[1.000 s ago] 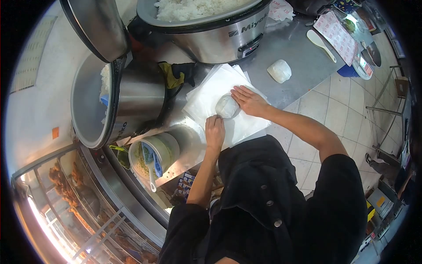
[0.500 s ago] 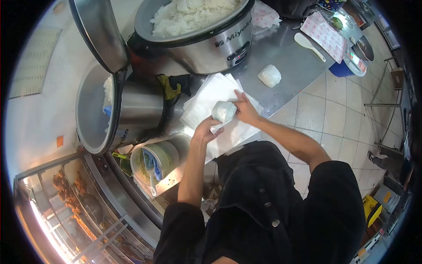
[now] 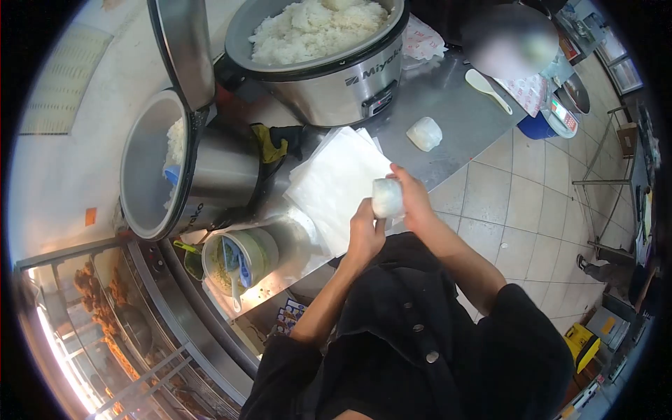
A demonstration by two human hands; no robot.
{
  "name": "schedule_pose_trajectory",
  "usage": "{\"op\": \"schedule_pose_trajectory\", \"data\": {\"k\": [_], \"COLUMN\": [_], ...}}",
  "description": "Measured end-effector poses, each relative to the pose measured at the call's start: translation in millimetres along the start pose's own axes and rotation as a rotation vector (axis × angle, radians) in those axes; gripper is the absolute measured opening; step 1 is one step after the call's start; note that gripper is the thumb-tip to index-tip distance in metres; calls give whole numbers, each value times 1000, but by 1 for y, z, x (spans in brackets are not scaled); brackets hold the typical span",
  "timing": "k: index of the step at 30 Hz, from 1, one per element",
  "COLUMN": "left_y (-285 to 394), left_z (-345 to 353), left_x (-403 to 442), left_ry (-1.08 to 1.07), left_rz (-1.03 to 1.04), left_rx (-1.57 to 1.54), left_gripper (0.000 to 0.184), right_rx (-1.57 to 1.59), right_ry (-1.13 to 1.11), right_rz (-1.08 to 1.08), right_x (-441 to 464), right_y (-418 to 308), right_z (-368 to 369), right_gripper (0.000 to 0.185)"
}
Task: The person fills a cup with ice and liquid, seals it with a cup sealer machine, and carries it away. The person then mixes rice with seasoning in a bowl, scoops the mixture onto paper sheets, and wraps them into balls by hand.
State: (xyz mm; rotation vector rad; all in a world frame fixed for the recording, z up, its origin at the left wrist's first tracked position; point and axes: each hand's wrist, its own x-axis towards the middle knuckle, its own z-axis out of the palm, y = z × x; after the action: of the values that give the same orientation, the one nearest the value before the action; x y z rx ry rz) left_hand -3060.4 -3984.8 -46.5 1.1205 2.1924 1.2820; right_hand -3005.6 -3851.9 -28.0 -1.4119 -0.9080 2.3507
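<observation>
Between my two hands is a small rounded bundle of paper-wrapped rice [image 3: 387, 199], held above the near right edge of the paper stack. My left hand [image 3: 365, 232] grips its lower left side with the fingers curled in. Around its right side closes my right hand [image 3: 414, 199]. Beneath and to the left lies a fanned stack of white wrapping paper [image 3: 336, 183] on the steel table. A second wrapped bundle [image 3: 424, 134] of the same shape rests on the table farther off.
A large rice cooker [image 3: 315, 91] full of rice stands at the back; another cooker [image 3: 227, 171] is on the left, its lid raised. Nearby are a tub [image 3: 266, 253] with a scoop, a white rice paddle [image 3: 488, 91] and a heated display case [image 3: 147, 280] with fried food.
Both hands have carried the wrapped bundle right and slightly toward my body, off the middle of the paper stack. My right hand has shifted from the bundle's far side to wrap its right side.
</observation>
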Motion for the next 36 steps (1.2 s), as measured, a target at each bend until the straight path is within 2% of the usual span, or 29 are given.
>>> {"op": "schedule_pose_trajectory", "data": {"k": [2,3,6,10,11,13,15,17,19,21,22,23,24,26,29,30,31,33,36], "left_y": [18,23,29,41,43,48,60,71,80,78,71,66,65,56,34,33,16,-18,0], "left_z": [-16,-23,-28,-12,-7,4,-6,-39,-91,-150,-181,-211,-240,-280,-292,-286,-281,-272,-284], "left_x": [-1,0,4,41,50,58,57,46,29,7,-8,-25,-45,-94,-134,-135,-145,-161,-170], "left_ry": [-106,-160,-386,-254,-256,-41,144,269,401,538,608,676,742,767,610,519,525,564,488], "left_rz": [154,229,592,660,665,590,453,347,224,38,-40,-135,-234,-584,-947,-1030,-972,-916,-1017], "left_rx": [-83,-124,81,26,73,96,105,105,207,405,515,644,767,840,740,684,637,538,290], "left_gripper": [29,29,30,30,30,29,25,23,20,20,19,19,19,23,37,38,39,39,33], "right_rx": [179,177,167,220,207,176,-455,-1178,-1276,-1467,-1444,-1677,-1516,-1167,-848,-857,-692,-1181,-1457], "right_ry": [-192,-254,-407,-365,-301,-183,250,421,545,508,538,524,709,577,-141,-401,-647,-845,-920], "right_rz": [302,373,504,526,409,179,-150,-592,-839,-955,-688,-1135,-1215,-1244,-711,-633,-684,-705,-698], "right_x": [7,-2,-3,-36,-26,24,77,109,149,189,153,179,177,148,42,0,-19,-93,-107], "right_y": [-11,-12,5,-17,-14,-9,-36,-72,-72,-61,-75,-68,-72,-63,-12,5,48,66,104], "right_z": [-34,-39,-71,-66,-78,-126,-158,-175,-182,-199,-159,-185,-166,-109,38,91,125,213,271], "right_gripper": [28,30,27,32,35,42,47,49,33,25,24,30,31,27,27,26,29,38,35]}}
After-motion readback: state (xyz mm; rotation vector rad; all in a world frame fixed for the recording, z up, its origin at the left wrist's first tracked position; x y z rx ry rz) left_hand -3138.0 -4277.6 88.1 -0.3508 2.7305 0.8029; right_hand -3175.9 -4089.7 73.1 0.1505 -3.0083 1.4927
